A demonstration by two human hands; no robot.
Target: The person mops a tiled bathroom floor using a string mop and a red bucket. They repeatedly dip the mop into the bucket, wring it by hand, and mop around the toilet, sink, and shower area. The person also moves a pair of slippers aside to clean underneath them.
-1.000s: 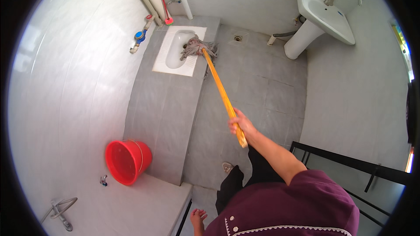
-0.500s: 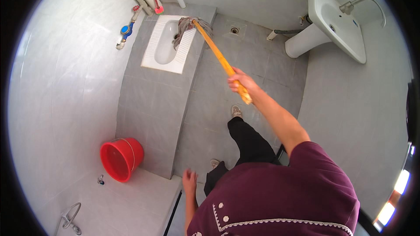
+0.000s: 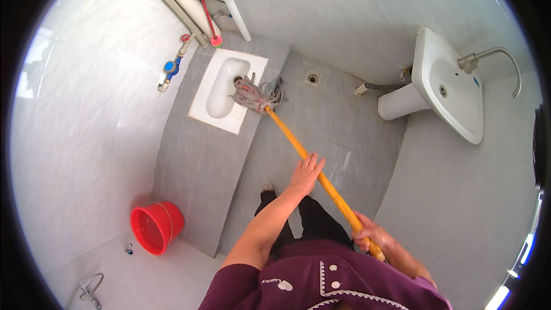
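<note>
A mop with a yellow wooden handle (image 3: 282, 128) slants from near my body toward the upper left. Its grey string head (image 3: 255, 94) lies over the right rim of the white squat toilet (image 3: 199, 102), partly hanging past the step's edge. My right hand (image 3: 372, 233) is wrapped round the handle close to its near end. Farther along, my left hand (image 3: 306, 175) is at the handle's left side with fingers stretched out and apart; whether its palm or thumb presses the wood is hidden.
The toilet is set in a raised grey tiled step (image 3: 192, 163). A red bucket (image 3: 156, 227) stands tilted in view at lower left. At right a white pedestal sink (image 3: 447, 89) juts from the wall; a floor drain (image 3: 312, 78) lies beyond the mop. A pink-headed brush (image 3: 216, 41) leans by the pipes.
My left hand has come up from low beside my body to the handle. The right hand has drawn the handle back toward me, and the mop head has turned and moved nearer.
</note>
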